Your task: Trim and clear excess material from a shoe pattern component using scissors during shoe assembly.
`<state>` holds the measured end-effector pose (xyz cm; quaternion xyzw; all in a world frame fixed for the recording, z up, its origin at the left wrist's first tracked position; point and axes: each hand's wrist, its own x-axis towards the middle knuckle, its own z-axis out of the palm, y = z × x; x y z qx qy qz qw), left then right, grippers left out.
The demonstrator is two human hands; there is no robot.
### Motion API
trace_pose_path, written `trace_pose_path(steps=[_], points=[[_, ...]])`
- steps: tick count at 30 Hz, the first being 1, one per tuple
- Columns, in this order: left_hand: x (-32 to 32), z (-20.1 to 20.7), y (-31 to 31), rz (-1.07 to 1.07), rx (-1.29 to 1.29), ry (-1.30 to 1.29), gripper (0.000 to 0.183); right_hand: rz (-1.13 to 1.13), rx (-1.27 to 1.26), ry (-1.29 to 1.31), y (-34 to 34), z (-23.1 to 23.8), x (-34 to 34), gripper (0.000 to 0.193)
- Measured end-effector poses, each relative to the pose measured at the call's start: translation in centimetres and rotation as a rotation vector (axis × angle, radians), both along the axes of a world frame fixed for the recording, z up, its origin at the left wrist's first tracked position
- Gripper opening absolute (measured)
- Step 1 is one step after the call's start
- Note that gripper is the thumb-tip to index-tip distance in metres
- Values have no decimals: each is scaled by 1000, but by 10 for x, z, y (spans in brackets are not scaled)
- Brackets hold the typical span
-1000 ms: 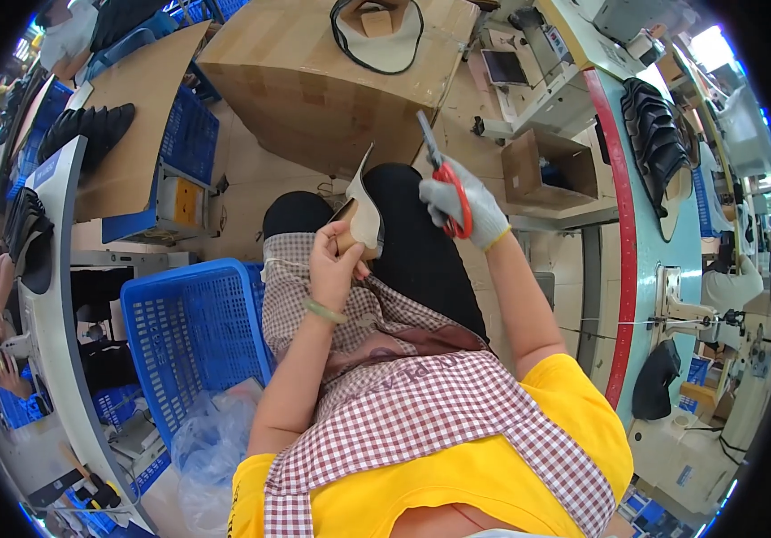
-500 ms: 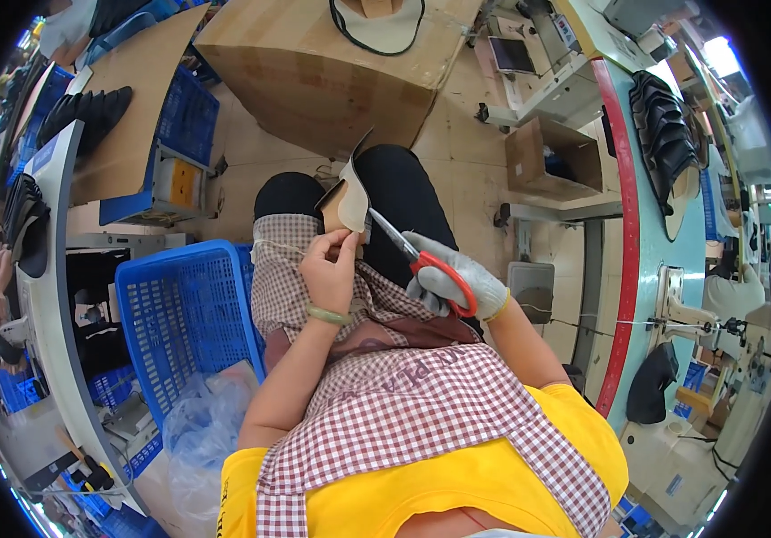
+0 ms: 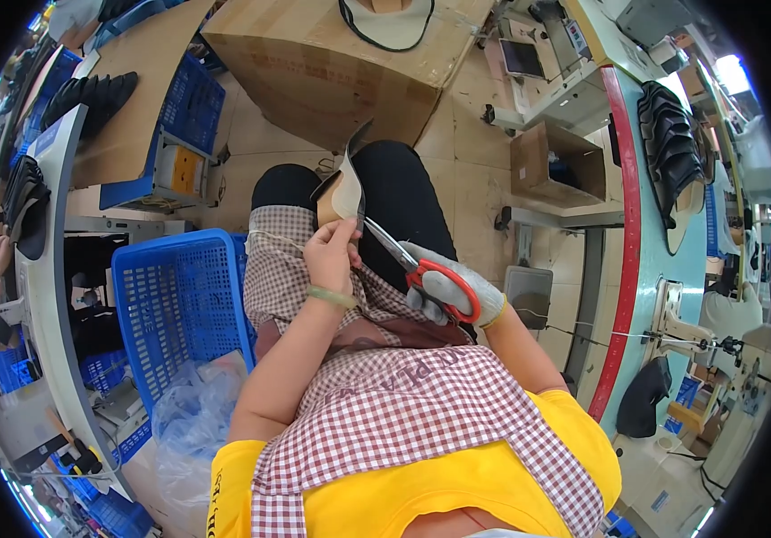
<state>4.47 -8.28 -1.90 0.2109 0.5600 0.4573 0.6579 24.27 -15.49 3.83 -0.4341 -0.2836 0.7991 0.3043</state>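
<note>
left fingers [image 3: 344, 235] pinching shoe piece [image 3: 347, 190] | right gloved fingers [image 3: 429, 309] around red scissors [image 3: 425, 266] | scissors-piece contact unclear

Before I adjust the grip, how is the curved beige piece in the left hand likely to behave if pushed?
The curved beige piece probably flexes rather than cracks, since it looks thin. It likely has some stiffness, as its far end juts beyond the left hand without visibly drooping. It seems light, with the hand pinching just its near end.

one held beige piece [image 3: 347, 192], one pair of scissors [image 3: 422, 266], one bangle [image 3: 331, 297]
</note>
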Motion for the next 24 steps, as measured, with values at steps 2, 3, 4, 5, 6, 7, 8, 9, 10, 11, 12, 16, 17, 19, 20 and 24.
trace_pose_path(steps=[2, 3, 4, 5, 6, 7, 8, 9, 10, 11, 12, 16, 17, 19, 20, 24], points=[[-3, 1, -2, 23, -22, -77, 13, 43, 6, 19, 2, 0, 2, 82], [-5, 2, -2, 19, -24, -74, 13, 39, 5, 22, 3, -1, 3, 82], [-8, 3, -3, 4, 10, -56, 13, 78, 0, 12, 4, -2, 5, 80], [-10, 4, -4, -12, 43, -38, 12, 118, -4, 3, 5, -3, 5, 79], [-12, 5, -4, -14, 42, -34, 12, 116, -5, 7, 7, -3, 5, 79], [-14, 5, -5, -29, 40, -69, 12, 147, 11, -15, 9, -3, 5, 78], [-16, 6, -6, -44, 38, -105, 11, 178, 27, -37, 10, -3, 5, 77], [-16, 7, -6, -45, 37, -101, 11, 176, 26, -34, 13, -2, 5, 77], [-17, 9, -7, -50, 31, -116, 11, 194, 7, -50, 14, -1, 5, 76], [-17, 9, -7, -56, 24, -130, 11, 212, -12, -66, 16, -1, 4, 75], [-18, 9, -7, -56, 23, -127, 11, 211, -13, -63, 18, -1, 4, 75], [-21, 8, -7, -70, 7, -145, 11, 201, -27, -10, 25, -1, 1, 75], [-22, 8, -7, -67, -2, -148, 11, 199, -29, -10, 26, -1, 0, 75], [-23, 8, -5, -61, -7, -150, 10, 185, -24, 5, 27, -1, -1, 75], [-23, 8, -5, -57, -9, -154, 10, 170, -17, 17, 27, -1, -1, 74], [-22, 10, -3, -63, -12, -155, 9, 153, -33, 32, 27, -2, -3, 73]])
